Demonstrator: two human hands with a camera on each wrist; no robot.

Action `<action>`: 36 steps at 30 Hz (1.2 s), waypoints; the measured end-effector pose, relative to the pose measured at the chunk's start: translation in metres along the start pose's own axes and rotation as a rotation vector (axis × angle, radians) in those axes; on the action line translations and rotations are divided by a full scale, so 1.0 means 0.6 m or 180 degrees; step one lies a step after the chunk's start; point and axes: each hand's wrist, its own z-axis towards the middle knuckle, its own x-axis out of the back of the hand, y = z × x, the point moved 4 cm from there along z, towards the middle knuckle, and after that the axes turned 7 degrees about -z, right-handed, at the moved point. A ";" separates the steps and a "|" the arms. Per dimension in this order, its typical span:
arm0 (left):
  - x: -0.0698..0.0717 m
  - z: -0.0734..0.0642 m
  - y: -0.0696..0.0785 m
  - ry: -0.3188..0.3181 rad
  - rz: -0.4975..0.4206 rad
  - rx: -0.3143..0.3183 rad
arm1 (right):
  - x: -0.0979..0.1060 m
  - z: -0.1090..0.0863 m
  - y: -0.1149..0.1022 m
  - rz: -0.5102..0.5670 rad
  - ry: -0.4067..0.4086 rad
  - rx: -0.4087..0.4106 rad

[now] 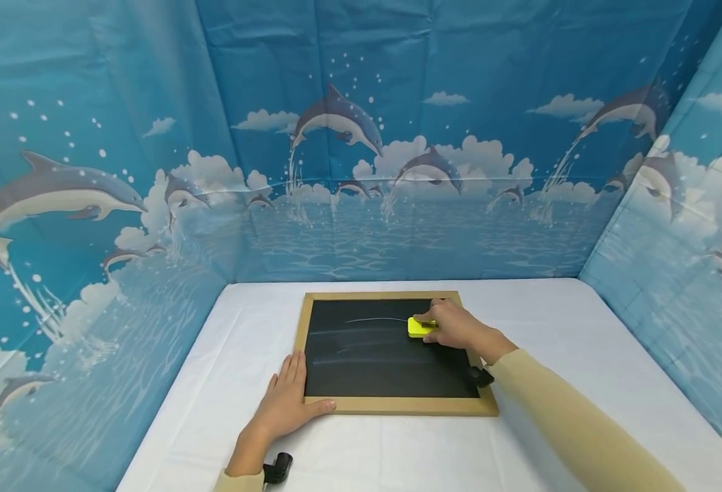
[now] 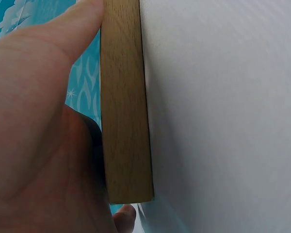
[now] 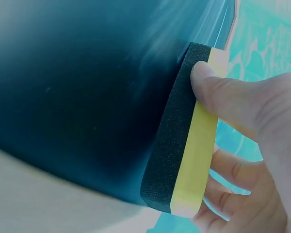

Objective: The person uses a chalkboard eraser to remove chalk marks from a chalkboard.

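A wood-framed blackboard [image 1: 391, 372] lies on the white table, with faint chalk smears and one brighter curved line [image 1: 376, 319] near its top. My right hand [image 1: 459, 326] grips a yellow eraser [image 1: 417, 328] over the board's upper right part. In the right wrist view the eraser shows a black felt layer [image 3: 172, 141] facing the board, with the thumb pressed on its side. My left hand [image 1: 283, 404] rests at the board's lower left corner, fingers straight along the left edge and thumb on the bottom frame. The left wrist view shows the wooden frame [image 2: 126, 107] beside that thumb.
White cloth covers the table [image 1: 557, 321] around the board. Blue curtains [image 1: 397, 232] printed with dolphins stand behind it and on both sides. Each wrist wears a small black device, such as the left one [image 1: 279, 469].
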 end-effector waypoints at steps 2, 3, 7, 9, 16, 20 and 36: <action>-0.001 0.000 -0.001 0.0008 0.0001 0.0002 | 0.000 -0.003 0.002 0.0015 -0.0004 -0.0009; -0.001 0.001 -0.001 0.0009 0.0003 0.0007 | 0.000 -0.004 0.003 0.0019 0.0015 0.0010; -0.002 0.000 0.000 0.0022 -0.0021 -0.0016 | -0.001 -0.007 0.002 0.0005 0.0119 0.0029; -0.002 -0.001 -0.001 0.0017 -0.0019 -0.0013 | -0.003 -0.008 0.002 -0.0024 0.0166 0.0021; -0.003 -0.001 0.000 0.0019 -0.0025 -0.0026 | -0.011 -0.014 0.002 -0.0091 0.0260 0.0012; -0.004 0.002 -0.005 -0.0002 0.0019 -0.0004 | -0.011 -0.015 0.000 -0.0180 0.0335 0.0046; -0.001 -0.001 -0.001 0.0008 -0.0056 -0.0038 | -0.003 -0.010 0.024 -0.0358 0.0419 -0.0187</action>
